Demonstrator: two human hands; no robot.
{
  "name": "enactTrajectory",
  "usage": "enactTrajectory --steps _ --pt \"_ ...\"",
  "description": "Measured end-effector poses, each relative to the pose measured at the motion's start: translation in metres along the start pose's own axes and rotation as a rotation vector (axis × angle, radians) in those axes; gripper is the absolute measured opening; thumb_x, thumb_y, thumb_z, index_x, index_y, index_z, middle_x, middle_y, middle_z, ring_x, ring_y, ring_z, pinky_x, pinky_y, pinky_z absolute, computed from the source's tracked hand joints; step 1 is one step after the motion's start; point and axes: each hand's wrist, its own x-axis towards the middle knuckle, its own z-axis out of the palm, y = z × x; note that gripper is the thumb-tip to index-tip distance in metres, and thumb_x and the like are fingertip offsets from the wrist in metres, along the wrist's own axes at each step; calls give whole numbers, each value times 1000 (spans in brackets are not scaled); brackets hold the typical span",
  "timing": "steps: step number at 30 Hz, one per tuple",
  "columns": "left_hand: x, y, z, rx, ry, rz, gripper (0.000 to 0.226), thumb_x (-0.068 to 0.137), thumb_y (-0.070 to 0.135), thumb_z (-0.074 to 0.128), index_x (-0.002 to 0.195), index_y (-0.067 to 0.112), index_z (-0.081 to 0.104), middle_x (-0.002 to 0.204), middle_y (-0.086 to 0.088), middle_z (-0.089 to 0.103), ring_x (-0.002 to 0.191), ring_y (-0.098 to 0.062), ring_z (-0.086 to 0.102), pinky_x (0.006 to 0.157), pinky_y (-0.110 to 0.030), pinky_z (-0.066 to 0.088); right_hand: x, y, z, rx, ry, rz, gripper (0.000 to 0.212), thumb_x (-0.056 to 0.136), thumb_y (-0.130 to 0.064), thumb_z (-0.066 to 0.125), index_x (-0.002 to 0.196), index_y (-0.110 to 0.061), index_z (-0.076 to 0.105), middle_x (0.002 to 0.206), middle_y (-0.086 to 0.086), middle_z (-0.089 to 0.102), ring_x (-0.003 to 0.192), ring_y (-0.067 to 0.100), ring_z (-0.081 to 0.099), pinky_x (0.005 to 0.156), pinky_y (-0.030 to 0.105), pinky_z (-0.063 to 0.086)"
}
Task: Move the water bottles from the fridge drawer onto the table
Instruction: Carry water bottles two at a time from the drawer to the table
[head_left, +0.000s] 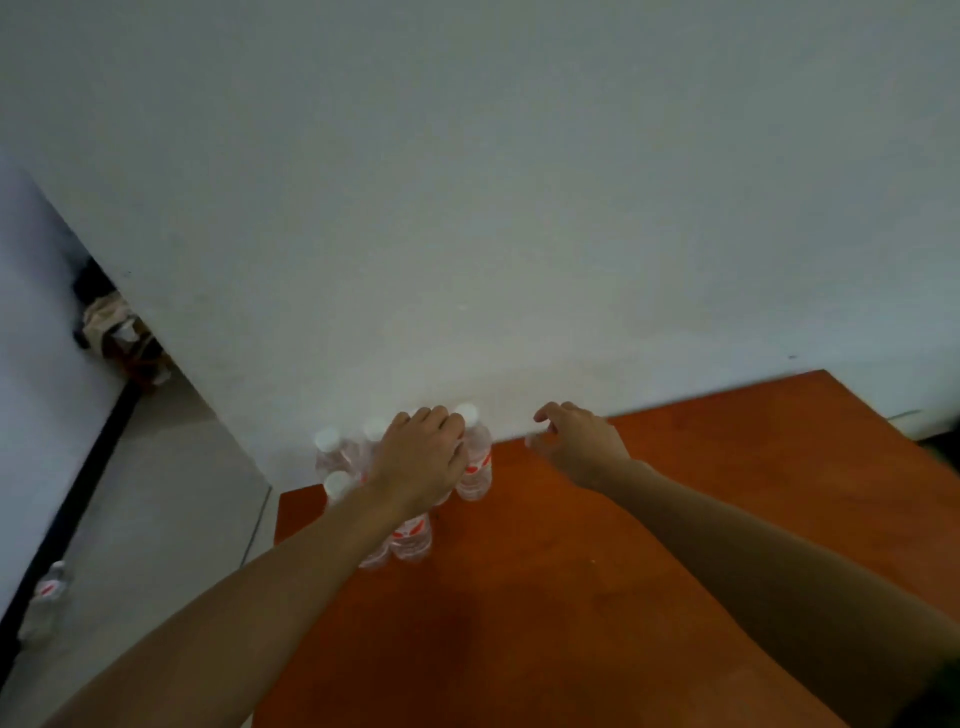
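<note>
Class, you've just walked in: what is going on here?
A person reaches over an orange table where water bottles stand clustered at its far left corner. The left hand rests over the cluster, fingers against the rightmost bottle; whether it grips is unclear. The right hand hovers open, holding nothing. Another bottle is on the floor.

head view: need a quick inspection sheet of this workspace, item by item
surface: orange-brown wooden table, pushed against the wall
job's things: clear plastic water bottles with white caps and red labels, upright in a cluster at the table's far left corner; another such bottle on the floor to the left
clutter: dark and pale jumble in the gap past the wall's edge, too blurred to identify
grippers: left hand over the cluster, fingers curled, grip unclear; right hand open above the table, holding nothing
cables: nothing seen
surroundings: white wall, grey floor, black strip along the floor
</note>
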Motion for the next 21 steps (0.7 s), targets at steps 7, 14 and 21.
enactTrajectory --steps 7,14,21 --pt "13 169 -4 -91 -10 252 19 92 26 49 100 12 58 99 -8 62 89 -26 59 74 -39 52 -167 120 -68 -108 106 181 39 94 -46 52 123 -20 56 119 2 60 98 22 60 80 35 51" --pt "-23 395 -5 -190 -45 611 15 91 28 49 96 16 56 94 -4 60 86 -23 59 67 -35 47 -386 227 -132 -152 233 501 34 92 -45 55 119 -24 58 112 -3 61 93 16 59 71 28 48" --pt "-41 579 -8 -264 -83 908 12 94 29 48 94 20 55 87 3 55 73 -11 53 68 -28 52 -546 310 -177 -129 373 818 35 93 -44 54 121 -23 59 114 -2 63 97 18 61 74 27 41"
